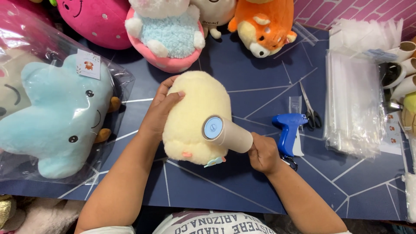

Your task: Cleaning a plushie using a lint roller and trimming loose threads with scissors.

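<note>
left hand (162,110): flat on the left flank of the pale yellow plush toy (197,117), fingers spread over the top edge, palm pressing, not pinching. Reads as bracing so the toy won't slide.
right hand (263,154): fingers wrapped tight round the rear end of a tan cylindrical handheld device (227,134). Thumb side hidden, so full wrap can't be confirmed.
device: round pale-blue face (212,127) points up at the camera, barrel lying across the toy's near right part, touching the fabric. Angled so the head sits on the plush while the handle clears the table.
plush toy: centre of the dark blue table mat (242,190), long axis running near-far, small pink mark and a pale tag at the near end.
blue tagging gun (287,132): on the mat just right of the right hand, within reach.
scissors (310,108): right of the gun, further back, blades closed as far as visible.
clear bags stack (353,104): far right, flat pile.
bagged light-blue plush (60,119): left, inside a clear bag with a card tag, well apart from the hands.
far edge: pink-and-white plush (167,34) and orange dog plush (260,26), lined up.
</note>
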